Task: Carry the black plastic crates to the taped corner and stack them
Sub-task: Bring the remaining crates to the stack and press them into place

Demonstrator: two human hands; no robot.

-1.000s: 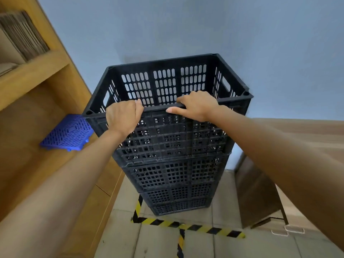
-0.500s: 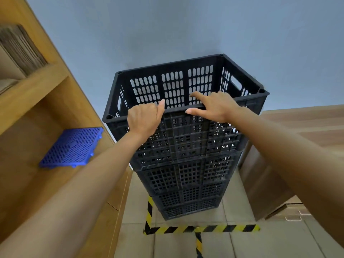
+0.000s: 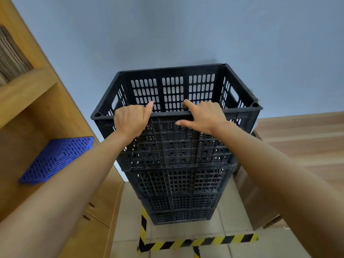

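The top crate (image 3: 175,101) sits on a stack of black crates (image 3: 178,185) that stands on the floor inside the corner marked by yellow-and-black tape (image 3: 197,242), close to the blue-grey wall (image 3: 186,30). Four layers can be made out, each seated on the one beneath.

Both hands are on the near rim of the top crate. The left hand (image 3: 131,120) is curled over the rim, fingers hooked inside and thumb up. The right hand (image 3: 203,116) lies on the rim with its fingers over the edge and its thumb stretched along the outer face, a looser hold than the left.

The step in hand looks like seating or squaring the top crate. To do it well, press down evenly with both hands and check that the corner posts line up with the crate below, so nothing rides up on one side. A stack this tall could tip, so nudge gently and keep any push low and towards the wall.

To the left stands a wooden shelf unit (image 3: 37,101) with a blue plastic grid (image 3: 57,159) lying on one shelf. To the right are cardboard boxes (image 3: 301,144).
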